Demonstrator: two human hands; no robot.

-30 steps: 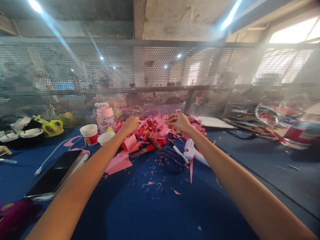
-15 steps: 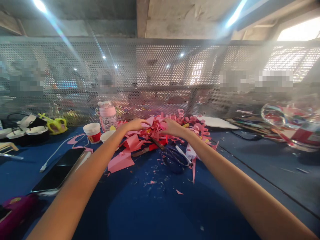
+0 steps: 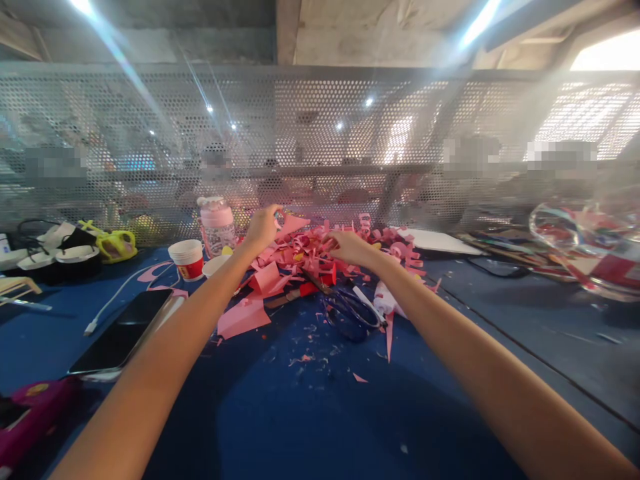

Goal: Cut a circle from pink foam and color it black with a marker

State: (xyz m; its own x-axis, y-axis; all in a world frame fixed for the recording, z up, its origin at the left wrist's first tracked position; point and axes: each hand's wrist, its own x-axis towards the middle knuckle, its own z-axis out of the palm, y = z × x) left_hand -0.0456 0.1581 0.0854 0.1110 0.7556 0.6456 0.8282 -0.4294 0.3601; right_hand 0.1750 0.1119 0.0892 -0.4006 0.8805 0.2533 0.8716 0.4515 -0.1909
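Observation:
My left hand [image 3: 264,228] is raised at the left of a heap of pink paper scraps [image 3: 305,257], pinching a pink paper piece [image 3: 294,225] by its edge. Over the middle of the heap is my right hand [image 3: 346,247], its bent fingers apart at the scraps; nothing shows in its grip. Blue-handled scissors [image 3: 350,313] lie at the heap's near edge, blades pointing into it. Beside them are a white tube [image 3: 384,300] and a tool with a red part [image 3: 309,289], partly covered by paper.
Left of the heap stand a pink-lidded bottle [image 3: 217,223], a red-and-white paper cup [image 3: 187,260] and a phone [image 3: 123,330] with a white cable [image 3: 111,303]. A perforated metal screen [image 3: 320,147] rises behind. Clear plastic packaging [image 3: 600,247] sits at the right.
My left hand has risen out of the heap and moved left, lifting the pink paper piece. My right hand has shifted slightly and stays at the scraps.

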